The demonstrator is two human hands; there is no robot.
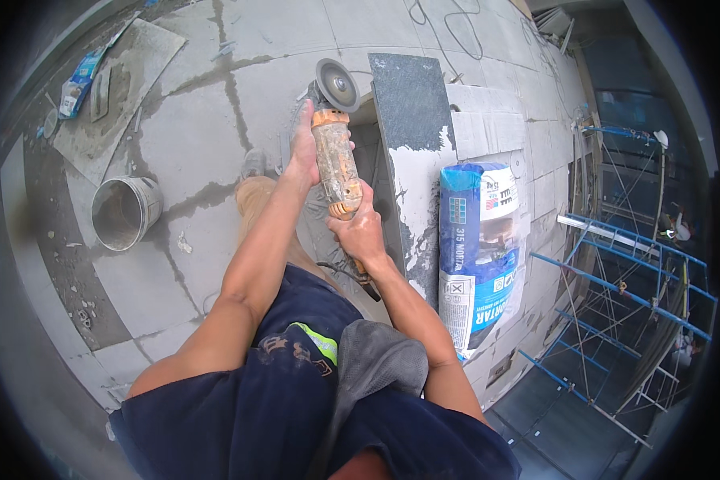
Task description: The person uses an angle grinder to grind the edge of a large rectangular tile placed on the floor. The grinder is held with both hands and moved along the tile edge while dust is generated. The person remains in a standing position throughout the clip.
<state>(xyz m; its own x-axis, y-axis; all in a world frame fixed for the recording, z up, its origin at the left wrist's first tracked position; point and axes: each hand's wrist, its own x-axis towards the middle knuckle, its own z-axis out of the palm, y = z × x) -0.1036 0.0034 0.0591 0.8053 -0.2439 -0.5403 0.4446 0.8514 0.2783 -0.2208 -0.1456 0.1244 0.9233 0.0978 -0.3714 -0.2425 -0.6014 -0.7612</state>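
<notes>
Both hands hold an angle grinder (pixel 338 160), its orange body smeared with pale dust and a round grey disc (pixel 338 86) at its far end. My left hand (pixel 303 148) wraps the body just behind the disc, with fingertips showing on the right side. My right hand (pixel 362 232) is closed around the rear end, where a dark cord (pixel 370 286) runs toward me. To the right of the disc lies a dark textured slab (pixel 412 100), its near part coated in patchy white. The disc is above the floor and apart from the slab's top face.
A filled blue and white sack (pixel 480 256) lies right of the slab, by stacked pale boards (pixel 488 120). At left are a dirty bucket (pixel 126 211), a flat board (pixel 148 60) and a crumpled bag (pixel 80 84). Blue scaffolding (pixel 616 292) stands beyond an edge at right.
</notes>
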